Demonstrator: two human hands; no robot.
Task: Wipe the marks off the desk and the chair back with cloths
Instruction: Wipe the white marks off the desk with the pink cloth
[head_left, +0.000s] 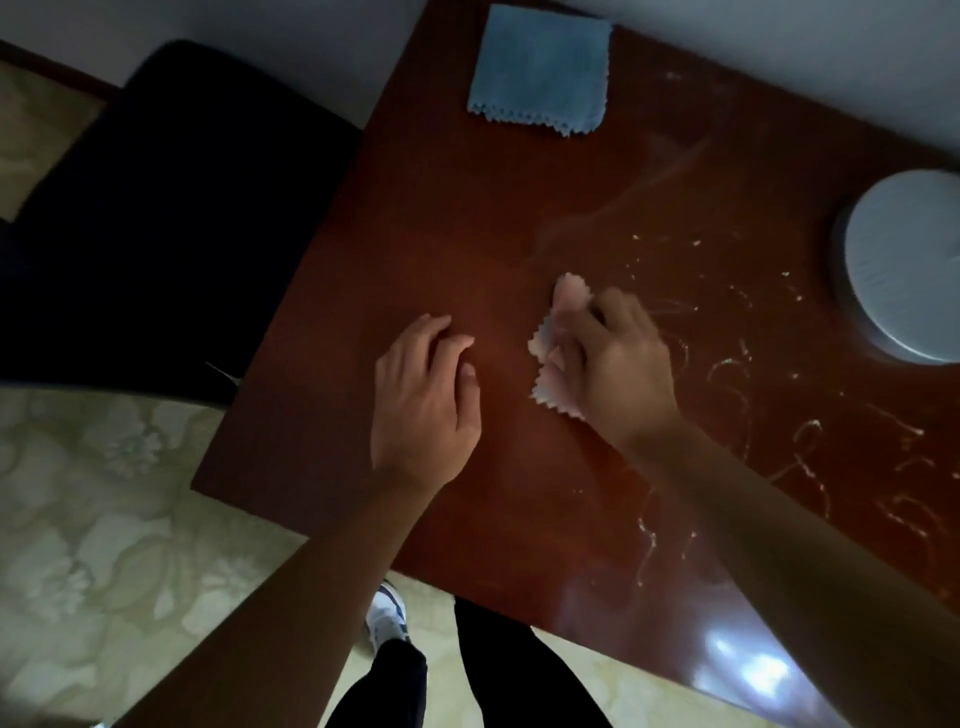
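pink cloth (550, 343): bunched on the desk (467, 218), near its middle
right hand (613, 364): fingers curled, clamped on the pink cloth
left hand (423, 400): fingers loosely together, resting on the wood just beside
marks (800, 441): pale squiggles right of the cloth
blue cloth (540, 70): folded, far edge
chair (156, 218): dark, left of desk
floor (104, 519): pale floral pattern

We see a reddish-brown desk (426, 218) bearing pale marks (737, 384), a blue cloth (540, 70), a pink cloth (550, 343) and a round grey object (909, 265).
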